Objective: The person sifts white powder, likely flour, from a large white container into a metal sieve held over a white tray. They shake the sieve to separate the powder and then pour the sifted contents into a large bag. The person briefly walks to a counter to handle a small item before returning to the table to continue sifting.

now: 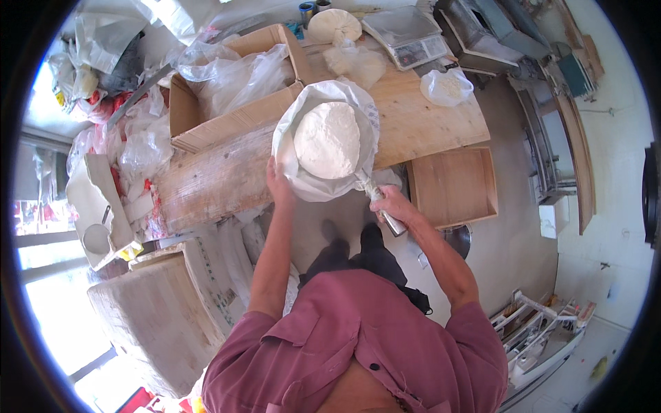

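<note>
A white plastic bag (372, 120) stands open at the near edge of the wooden table, with a mound of white flour-like powder (328, 140) inside. My left hand (280, 184) grips the left side of the bag, its fingers partly hidden against the plastic. At the bag's lower right, my right hand (394, 206) is closed round a metal tool (394, 224) with a smooth cylindrical handle. The tool's other end points up to the bag rim, and its working part cannot be made out.
On the wooden table (427, 127) are a cardboard box (237, 117) of clear plastic bags, a digital scale (407, 38), a round tied bag (334, 26) and a small white bag (446, 87). An open wooden box (453, 187) sits at right. Stacked sacks (155, 296) lie lower left.
</note>
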A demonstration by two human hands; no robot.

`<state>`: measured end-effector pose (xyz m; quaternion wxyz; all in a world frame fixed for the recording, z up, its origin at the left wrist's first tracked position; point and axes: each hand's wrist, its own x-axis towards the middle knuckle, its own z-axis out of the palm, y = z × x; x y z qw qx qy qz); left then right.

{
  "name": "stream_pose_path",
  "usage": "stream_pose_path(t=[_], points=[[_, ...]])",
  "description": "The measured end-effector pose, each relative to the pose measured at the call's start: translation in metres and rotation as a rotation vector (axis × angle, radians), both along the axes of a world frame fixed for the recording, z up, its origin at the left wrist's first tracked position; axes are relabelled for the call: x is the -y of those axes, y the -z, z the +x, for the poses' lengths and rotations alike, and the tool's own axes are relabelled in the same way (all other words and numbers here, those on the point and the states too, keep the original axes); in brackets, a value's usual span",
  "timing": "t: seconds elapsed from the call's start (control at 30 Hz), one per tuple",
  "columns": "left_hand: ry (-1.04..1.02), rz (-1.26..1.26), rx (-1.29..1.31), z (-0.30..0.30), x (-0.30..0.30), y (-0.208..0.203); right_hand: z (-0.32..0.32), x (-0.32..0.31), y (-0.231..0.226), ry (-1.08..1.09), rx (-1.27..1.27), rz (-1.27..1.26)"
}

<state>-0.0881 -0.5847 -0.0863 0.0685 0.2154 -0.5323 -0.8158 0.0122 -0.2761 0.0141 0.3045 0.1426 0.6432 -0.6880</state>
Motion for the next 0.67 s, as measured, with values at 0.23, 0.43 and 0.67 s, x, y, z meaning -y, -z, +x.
stream_pose_path(t=[0.23, 0.43, 0.67], points=[[0.145, -0.044, 0.274, 0.009, 0.008, -0.027, 0.046, -0.008, -0.021, 0.095, -0.011, -0.117], [0.142, -0.388, 0.052, 0.038, 0.057, -0.003, 0.123, -0.020, -0.050, 0.204, -0.070, -0.127], [0.200, -0.930, -0.395, 0.072, 0.005, -0.030, 0.287, -0.075, -0.060, 0.447, -0.148, -0.068]])
